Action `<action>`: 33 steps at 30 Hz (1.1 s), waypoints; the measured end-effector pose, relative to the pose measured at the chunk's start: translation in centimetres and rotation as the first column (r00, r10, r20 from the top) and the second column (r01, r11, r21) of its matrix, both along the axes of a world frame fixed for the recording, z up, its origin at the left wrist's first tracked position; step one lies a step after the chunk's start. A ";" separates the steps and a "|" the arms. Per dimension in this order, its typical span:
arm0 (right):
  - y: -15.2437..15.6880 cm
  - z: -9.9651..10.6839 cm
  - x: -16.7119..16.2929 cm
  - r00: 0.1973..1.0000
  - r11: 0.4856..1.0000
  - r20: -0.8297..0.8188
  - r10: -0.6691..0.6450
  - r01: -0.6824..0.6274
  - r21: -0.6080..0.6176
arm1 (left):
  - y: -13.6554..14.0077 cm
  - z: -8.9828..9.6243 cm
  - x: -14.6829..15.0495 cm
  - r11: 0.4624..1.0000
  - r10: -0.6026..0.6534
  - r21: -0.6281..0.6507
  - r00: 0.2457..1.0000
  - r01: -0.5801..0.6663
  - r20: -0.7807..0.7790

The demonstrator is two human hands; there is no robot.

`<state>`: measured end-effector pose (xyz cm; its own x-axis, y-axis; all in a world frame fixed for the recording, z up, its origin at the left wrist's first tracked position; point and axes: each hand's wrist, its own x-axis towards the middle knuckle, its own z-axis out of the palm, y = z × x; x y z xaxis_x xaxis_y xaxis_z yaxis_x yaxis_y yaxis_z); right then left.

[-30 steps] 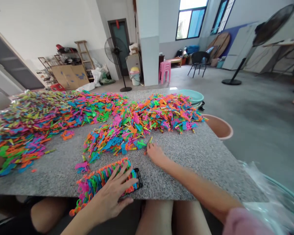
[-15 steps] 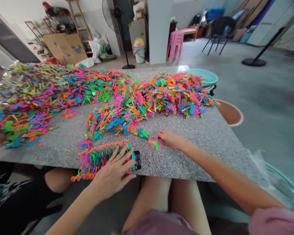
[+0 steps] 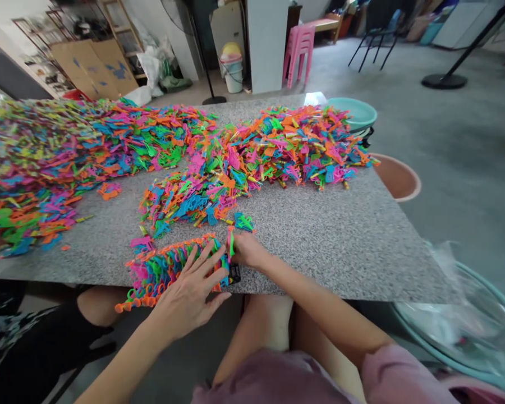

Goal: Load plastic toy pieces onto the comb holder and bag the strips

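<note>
Our pile [image 3: 303, 140] is hot pink, orange, green and blue with some yellow, and our packed row [image 3: 164, 266] is pink, green and blue, edged in orange. We've also got a pink-and-green piece [image 3: 230, 244], black rack [image 3: 235, 273], speckled grey tabletop [image 3: 332, 241], teal basin [image 3: 356, 112], plus pink stools [image 3: 299, 47].

The pieces [image 3: 227, 182] were moulded in smooth plastic; the bench [image 3: 315, 241] was seemingly faced with speckled stone; the sleeve [image 3: 398, 373] was made of matt cloth, the ladder [image 3: 121, 28] of wood.
</note>
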<state>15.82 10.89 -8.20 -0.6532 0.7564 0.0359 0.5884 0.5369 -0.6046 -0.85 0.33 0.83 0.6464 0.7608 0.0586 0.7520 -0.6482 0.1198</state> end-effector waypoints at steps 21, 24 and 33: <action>8.7 2.5 -3.3 0.983 0.999 0.175 0.048 -0.046 -0.015 | 0.7 -0.2 0.2 0.996 0.085 -0.010 0.995 -0.086 -0.051; 7.7 2.8 -4.6 0.959 0.992 0.254 -0.126 0.130 0.001 | 0.6 -0.1 0.1 0.996 0.089 -0.004 0.995 -0.089 -0.046; 4.8 1.4 7.1 0.897 0.914 -0.243 -0.368 0.300 -0.274 | 0.6 0.7 -0.2 0.991 0.047 -0.126 0.999 -0.050 -0.026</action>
<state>22.89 15.71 -6.77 -0.3473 0.9376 -0.0148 0.4939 0.1695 -0.8529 -1.02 0.89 1.57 0.6089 0.7913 -0.0551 0.7855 -0.5918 0.1809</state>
